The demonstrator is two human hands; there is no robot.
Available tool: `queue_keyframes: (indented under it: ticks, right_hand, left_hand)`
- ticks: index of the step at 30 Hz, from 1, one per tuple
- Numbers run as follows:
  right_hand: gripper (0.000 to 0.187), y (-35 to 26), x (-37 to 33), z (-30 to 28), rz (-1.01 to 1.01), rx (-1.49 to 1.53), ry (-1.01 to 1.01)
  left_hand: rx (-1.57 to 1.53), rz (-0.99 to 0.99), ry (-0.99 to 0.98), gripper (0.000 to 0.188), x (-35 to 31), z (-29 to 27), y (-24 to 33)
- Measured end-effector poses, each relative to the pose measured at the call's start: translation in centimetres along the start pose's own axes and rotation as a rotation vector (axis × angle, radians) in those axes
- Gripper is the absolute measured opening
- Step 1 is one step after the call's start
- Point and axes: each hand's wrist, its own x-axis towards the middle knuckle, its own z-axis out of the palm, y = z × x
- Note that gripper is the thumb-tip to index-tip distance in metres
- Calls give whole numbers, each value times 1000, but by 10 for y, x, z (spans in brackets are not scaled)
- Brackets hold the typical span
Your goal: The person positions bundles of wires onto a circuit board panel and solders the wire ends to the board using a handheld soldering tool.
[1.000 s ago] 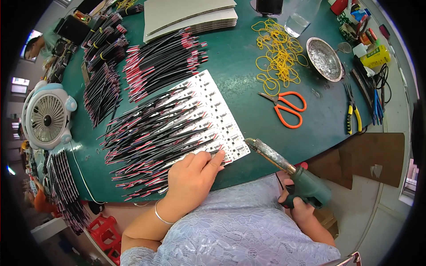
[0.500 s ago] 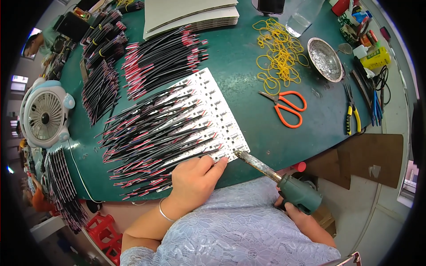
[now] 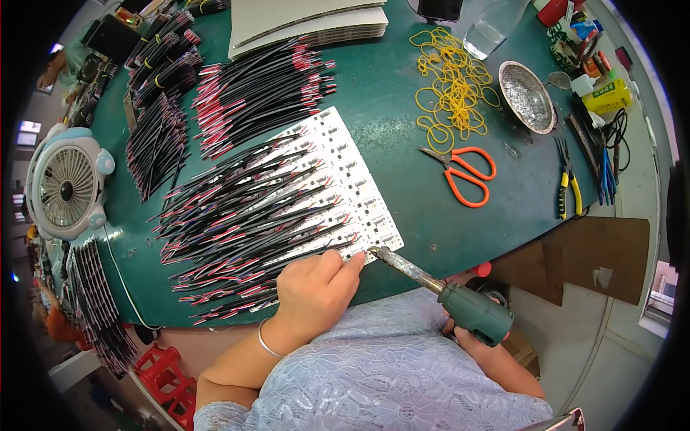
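Note:
A white circuit board panel [image 3: 365,197] lies slanted on the table, with rows of small dark components. Black wire leads [image 3: 244,219] with red and white ends cover its left side and stick out past it. My left hand [image 3: 316,291] rests on the panel's near corner, thumb and forefinger closed on a wire lead that the hand mostly hides. In my right hand [image 3: 473,345] is a soldering iron [image 3: 476,310], gripped by its green handle. Its tip meets the panel right beside my left fingertips; whether it touches a wire is too small to tell.
Orange-handled scissors [image 3: 471,176], yellow rubber bands [image 3: 453,86] and a metal dish [image 3: 527,97] lie beyond the panel. Yellow-handled pliers [image 3: 569,187] are at right. More wire bundles [image 3: 262,93], boards [image 3: 309,25] and a fan [image 3: 66,188] stand left and back.
The soldering iron's tip has moved left along the panel's near edge, closer to my left fingertips. My left hand has shifted very slightly left, still closed.

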Motion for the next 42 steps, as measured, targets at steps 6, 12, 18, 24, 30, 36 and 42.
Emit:
queue_keyframes:
  ticks: [6, 12, 18, 24, 30, 36, 42]
  right_hand:
    - [22, -1, -3, 1, 54, -2, 4]
    - [19, 0, 1, -4, -46, -61, -71]
    - [15, -7, -2, -1, 61, 182, 29]
    - [17, -9, -5, 4, 99, 240, 94]
    - [22, -4, -7, 1, 68, 63, 41]
    - [21, -10, 1, -2, -85, -115, -30]
    - [17, -16, -7, -8, 89, -1, -47]
  left_hand:
    - [-28, -12, 4, 23, 0, 2, 2]
    - [-18, -27, 3, 21, 0, 2, 2]
    - [-45, -51, -20, 20, 2, -1, 1]
    - [-163, -98, -91, 19, 7, -5, -4]
    - [-164, -81, -69, 18, 5, -3, -3]
    - [-126, -62, -57, 19, 4, -1, -3]
    - [-140, -49, -54, 18, 6, -4, -4]
